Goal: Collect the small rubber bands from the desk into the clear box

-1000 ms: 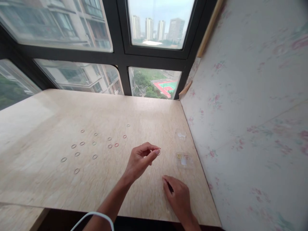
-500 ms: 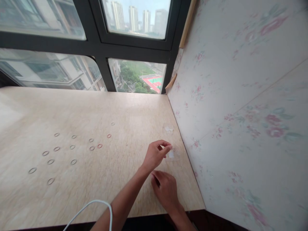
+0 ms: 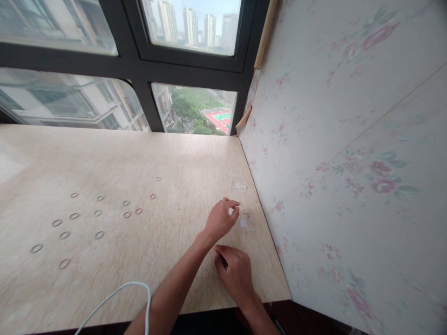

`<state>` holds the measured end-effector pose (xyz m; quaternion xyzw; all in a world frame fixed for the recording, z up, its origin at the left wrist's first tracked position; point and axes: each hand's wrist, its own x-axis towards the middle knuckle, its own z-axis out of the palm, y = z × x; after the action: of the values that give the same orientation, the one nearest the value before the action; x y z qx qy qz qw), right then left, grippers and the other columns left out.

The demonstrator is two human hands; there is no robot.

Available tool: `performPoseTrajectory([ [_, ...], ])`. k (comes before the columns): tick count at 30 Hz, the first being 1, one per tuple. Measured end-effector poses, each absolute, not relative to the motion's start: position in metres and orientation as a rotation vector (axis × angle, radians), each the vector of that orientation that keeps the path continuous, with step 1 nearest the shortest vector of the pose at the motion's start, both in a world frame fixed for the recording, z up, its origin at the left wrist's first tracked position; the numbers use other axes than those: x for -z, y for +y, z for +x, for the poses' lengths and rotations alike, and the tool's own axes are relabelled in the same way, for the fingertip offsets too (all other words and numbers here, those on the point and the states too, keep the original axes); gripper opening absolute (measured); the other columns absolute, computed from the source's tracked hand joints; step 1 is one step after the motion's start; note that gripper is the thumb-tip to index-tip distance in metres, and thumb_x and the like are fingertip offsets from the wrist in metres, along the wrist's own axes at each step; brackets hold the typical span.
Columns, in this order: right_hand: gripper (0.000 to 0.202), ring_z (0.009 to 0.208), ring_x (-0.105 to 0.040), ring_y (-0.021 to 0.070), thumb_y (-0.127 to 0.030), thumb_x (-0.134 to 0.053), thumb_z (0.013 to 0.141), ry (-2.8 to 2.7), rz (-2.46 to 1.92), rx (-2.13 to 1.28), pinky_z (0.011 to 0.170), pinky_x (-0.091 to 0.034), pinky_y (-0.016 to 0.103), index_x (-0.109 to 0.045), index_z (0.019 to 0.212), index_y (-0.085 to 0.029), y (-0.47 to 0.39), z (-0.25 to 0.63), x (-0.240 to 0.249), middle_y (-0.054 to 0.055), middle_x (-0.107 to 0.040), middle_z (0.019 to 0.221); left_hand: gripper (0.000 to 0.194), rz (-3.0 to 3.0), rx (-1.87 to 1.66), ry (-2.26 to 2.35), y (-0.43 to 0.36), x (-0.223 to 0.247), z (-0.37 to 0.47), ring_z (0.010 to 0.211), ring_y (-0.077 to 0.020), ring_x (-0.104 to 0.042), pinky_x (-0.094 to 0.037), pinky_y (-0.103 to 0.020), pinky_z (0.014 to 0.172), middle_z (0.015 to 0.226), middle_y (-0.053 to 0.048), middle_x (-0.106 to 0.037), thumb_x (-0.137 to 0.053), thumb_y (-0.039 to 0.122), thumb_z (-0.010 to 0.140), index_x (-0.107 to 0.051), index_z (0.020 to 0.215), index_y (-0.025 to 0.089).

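My left hand [image 3: 222, 216] reaches across the tabletop [image 3: 181, 200] from the left, its thumb and forefinger apart. Just right of its fingertips lies a small clear plastic case or packet [image 3: 243, 223] with a white patch and a small dark ring-like thing [image 3: 248, 216] in or on it. A second clear packet [image 3: 239, 186] lies farther back. Below my left wrist, my right hand [image 3: 234, 270] rests near the table's edge, thumb and fingers curled together; whatever is in them, if anything, is hidden. Several thin rings, such as a red one [image 3: 138, 211] and a dark one [image 3: 99, 235], lie spread at the left.
A white cable [image 3: 130, 284] loops up beside my left forearm. On the right rises a flower-patterned wall [image 3: 331, 139]. A dark-framed window [image 3: 192, 70] stands along the back of the surface.
My left hand has drawn back from the nearer packet and its thumb and forefinger have parted. The small ring-like thing there is now uncovered. The view has shifted slightly.
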<state>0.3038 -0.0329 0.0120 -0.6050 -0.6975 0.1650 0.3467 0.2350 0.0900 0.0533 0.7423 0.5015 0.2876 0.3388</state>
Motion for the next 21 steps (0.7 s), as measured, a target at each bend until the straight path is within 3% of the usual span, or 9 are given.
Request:
performPoseTrajectory([
  [9, 0.029, 0.075, -0.071, 0.0199, -0.022, -0.045, 0.089, -1.850, -1.556, -0.434, 0.070, -0.053, 0.030, -0.073, 0.092, -0.019, -0.033, 0.306, -0.013, 0.007, -0.076, 0.086, 0.025, 1.746, -0.819, 1.660, 0.064, -0.034, 0.120, 0.072, -0.0171, -0.064, -0.048, -0.028, 0.067, 0.085, -0.004, -0.072, -0.048, 0.028, 0.085, -0.070, 0.094, 0.019],
  [15, 0.032, 0.080, -0.072, 0.0223, -0.034, -0.045, 0.091, -1.911, -1.607, -0.424, 0.072, -0.055, 0.032, -0.074, 0.094, -0.020, -0.035, 0.311, -0.002, 0.008, -0.076, 0.092, 0.026, 1.817, -0.819, 1.976, 0.027, -0.029, 0.053, 0.069, -0.0179, -0.064, -0.046, -0.030, 0.068, 0.082, -0.003, -0.072, -0.046, 0.030, 0.087, -0.069, 0.093, 0.019],
  [21, 0.037, 0.062, -0.068, 0.0196, -0.048, -0.051, 0.086, -1.742, -1.693, -0.751, 0.057, -0.054, 0.027, -0.074, 0.090, -0.020, -0.021, 0.296, -0.010, 0.006, -0.073, 0.075, 0.024, 1.898, -0.837, 1.940, 0.001, -0.010, 0.021, 0.066, -0.0160, -0.063, -0.045, -0.027, 0.064, 0.078, -0.003, -0.070, -0.045, 0.026, 0.087, -0.067, 0.092, 0.018],
])
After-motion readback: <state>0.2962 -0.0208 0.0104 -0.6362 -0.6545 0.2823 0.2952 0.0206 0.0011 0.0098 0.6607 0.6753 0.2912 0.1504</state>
